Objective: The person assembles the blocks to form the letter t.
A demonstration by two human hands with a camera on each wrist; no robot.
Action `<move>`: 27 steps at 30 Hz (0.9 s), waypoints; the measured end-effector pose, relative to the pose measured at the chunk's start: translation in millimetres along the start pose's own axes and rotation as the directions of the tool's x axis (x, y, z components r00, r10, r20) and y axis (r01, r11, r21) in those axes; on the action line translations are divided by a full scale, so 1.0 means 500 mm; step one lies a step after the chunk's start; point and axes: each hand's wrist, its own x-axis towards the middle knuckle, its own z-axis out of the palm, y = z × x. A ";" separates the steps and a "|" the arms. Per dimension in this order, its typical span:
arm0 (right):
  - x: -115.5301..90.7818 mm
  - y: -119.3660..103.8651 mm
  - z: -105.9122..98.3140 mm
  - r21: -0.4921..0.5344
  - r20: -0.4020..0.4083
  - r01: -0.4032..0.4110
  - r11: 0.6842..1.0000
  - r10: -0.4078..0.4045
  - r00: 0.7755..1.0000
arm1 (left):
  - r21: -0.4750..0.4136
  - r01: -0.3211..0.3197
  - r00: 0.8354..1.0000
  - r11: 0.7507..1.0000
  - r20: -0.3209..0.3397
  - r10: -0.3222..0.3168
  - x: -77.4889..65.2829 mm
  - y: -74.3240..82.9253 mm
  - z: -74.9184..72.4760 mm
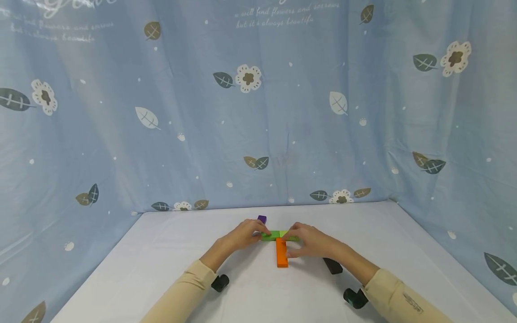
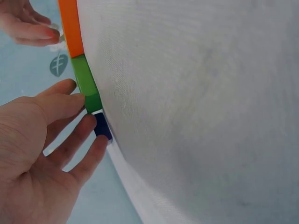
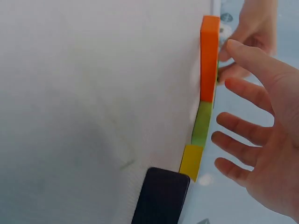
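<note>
An orange block (image 1: 282, 256) lies on the white table, pointing toward the person. Its far end meets a row made of a green block (image 1: 274, 234) and a lighter green block (image 1: 284, 233). My left hand (image 1: 243, 234) pinches the left end of the green block between thumb and finger. In the left wrist view, its other fingers spread beside a dark purple block (image 2: 102, 127). My right hand (image 1: 312, 240) hovers around the orange block's right side, fingers apart and loosely bent. The right wrist view shows nothing in that palm.
A black phone-like slab (image 1: 333, 266) lies under the right forearm. In the right wrist view a yellow block (image 3: 191, 161) sits between the slab and the green row. Dark wrist devices (image 1: 220, 282) hang at both sleeves. A blue patterned curtain (image 1: 282, 112) borders the table.
</note>
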 end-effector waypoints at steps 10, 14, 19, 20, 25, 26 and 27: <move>-0.013 -0.013 0.017 -0.058 0.004 0.026 0.998 -0.025 1.000 | -0.002 0.005 1.000 1.000 -0.002 -0.005 -0.001 0.004 0.002; -0.015 -0.017 0.020 -0.090 -0.007 0.033 0.995 -0.034 0.999 | -0.014 0.006 1.000 1.000 -0.002 -0.006 -0.001 0.004 0.002; -0.016 -0.023 0.016 -0.084 -0.002 0.028 0.996 -0.028 1.000 | -0.020 0.010 1.000 1.000 -0.004 -0.010 0.000 0.005 0.001; -0.015 -0.025 0.015 -0.083 0.003 0.026 0.996 -0.025 1.000 | -0.021 0.010 1.000 1.000 -0.005 -0.010 0.000 0.004 0.001; -0.009 -0.033 0.009 -0.076 0.035 0.004 0.997 -0.001 0.999 | -0.022 0.010 1.000 1.000 -0.008 -0.011 -0.002 0.007 -0.001; -0.007 -0.034 0.008 -0.072 0.039 -0.003 0.997 0.005 0.999 | -0.019 0.006 1.000 1.000 -0.010 -0.007 -0.002 0.007 -0.001; -0.005 -0.034 0.008 -0.070 0.043 -0.006 0.998 0.009 0.999 | -0.017 0.006 1.000 1.000 -0.011 -0.006 -0.003 0.008 -0.002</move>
